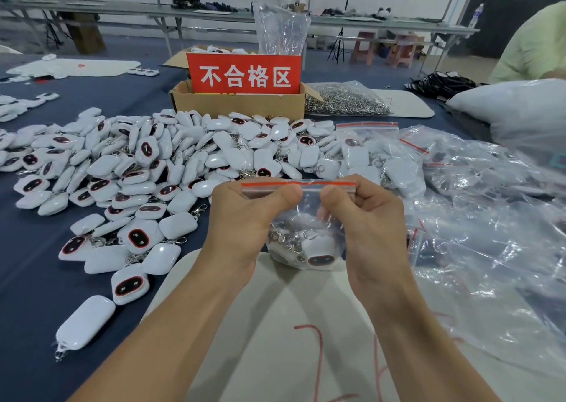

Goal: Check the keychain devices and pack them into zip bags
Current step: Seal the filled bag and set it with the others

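— Hands?
— Left hand (245, 217) & right hand (367, 217) close together, thumbs pinching the zip bag (306, 214) at its red-striped top edge, over the white mat (275, 325). Keychain devices (321, 250) w/ chains sit in the bag's bottom.
— Room around?
— Device pile (153, 162) crowds the left, loose bags (474, 202) the right, cardboard box (239, 101) behind.

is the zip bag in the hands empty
No, the zip bag, pinched by the left hand and right hand, holds a white keychain device.
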{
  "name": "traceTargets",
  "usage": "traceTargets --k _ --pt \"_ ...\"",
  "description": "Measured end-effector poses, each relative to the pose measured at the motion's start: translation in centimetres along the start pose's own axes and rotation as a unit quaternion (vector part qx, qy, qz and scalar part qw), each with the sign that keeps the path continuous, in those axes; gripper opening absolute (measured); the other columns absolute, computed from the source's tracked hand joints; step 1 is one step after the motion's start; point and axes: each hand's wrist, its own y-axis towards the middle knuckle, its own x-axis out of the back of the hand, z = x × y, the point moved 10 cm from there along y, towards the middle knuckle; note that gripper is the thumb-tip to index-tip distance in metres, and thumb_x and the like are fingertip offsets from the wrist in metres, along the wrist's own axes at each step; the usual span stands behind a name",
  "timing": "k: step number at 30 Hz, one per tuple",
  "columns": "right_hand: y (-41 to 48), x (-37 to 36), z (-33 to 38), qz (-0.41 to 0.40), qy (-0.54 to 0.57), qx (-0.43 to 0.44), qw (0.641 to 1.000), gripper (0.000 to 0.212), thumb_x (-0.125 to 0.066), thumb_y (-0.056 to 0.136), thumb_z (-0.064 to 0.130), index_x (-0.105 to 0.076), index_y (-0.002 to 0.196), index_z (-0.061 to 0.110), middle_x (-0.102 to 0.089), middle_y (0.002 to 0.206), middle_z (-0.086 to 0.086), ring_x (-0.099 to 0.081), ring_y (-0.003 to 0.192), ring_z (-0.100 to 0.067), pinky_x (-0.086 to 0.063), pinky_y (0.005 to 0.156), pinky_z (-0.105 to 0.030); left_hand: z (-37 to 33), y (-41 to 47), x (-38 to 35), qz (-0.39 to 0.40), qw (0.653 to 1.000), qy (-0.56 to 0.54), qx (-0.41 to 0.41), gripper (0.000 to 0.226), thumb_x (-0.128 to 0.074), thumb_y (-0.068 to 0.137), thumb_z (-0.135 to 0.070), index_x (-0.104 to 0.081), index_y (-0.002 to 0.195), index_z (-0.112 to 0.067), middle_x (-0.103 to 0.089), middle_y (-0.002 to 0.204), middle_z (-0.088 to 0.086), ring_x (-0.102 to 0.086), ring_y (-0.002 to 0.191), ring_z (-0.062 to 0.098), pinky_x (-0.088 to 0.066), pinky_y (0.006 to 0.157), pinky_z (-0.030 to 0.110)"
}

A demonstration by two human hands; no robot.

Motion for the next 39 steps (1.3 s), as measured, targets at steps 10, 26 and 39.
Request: traceTargets --k 10,26,39 --pt "-0.1 -0.5 -0.3 0.02 0.005 -0.002 1.0 0.009 -0.075 0.072 0.007 -0.078 0.07 0.016 -0.073 0.07 -0.011 -0.065 0.069 -0.025 -0.052 0.073 -0.039 -0.5 -0.3 -1.1 0.044 0.998 0.031 -0.037 0.007 -0.081 0.067 -0.017 -0.082 0.073 -0.014 -0.078 0.076 0.012 -0.073 0.07 0.024 -0.06 0.069 0.038" --pt "0.2 0.7 -0.3 0.002 0.002 -0.012 1.0 0.024 -0.075 0.083 -0.005 -0.078 0.07 0.014 -0.069 0.063 -0.006 -0.062 0.056 -0.016 -0.052 0.056 -0.024 0.1 -0.1 -0.5 0.023 1.0 0.012 0.011 0.012 -0.084 0.063 -0.023 -0.079 0.066 -0.013 -0.073 0.066 0.008 -0.068 0.059 0.024 -0.057 0.058 0.036" --pt "0.2 2.3 -1.6 -0.044 0.044 -0.109 0.992 0.026 -0.07 0.087 0.0 -0.066 0.064 0.012 -0.058 0.057 -0.005 -0.045 0.048 -0.015 -0.038 0.057 -0.031 0.0 0.5 0.7 -0.019 1.0 0.005 -0.004 0.024 -0.074 0.089 -0.025 -0.081 0.066 -0.02 -0.066 0.068 0.003 -0.059 0.073 0.018 -0.051 0.078 0.027"
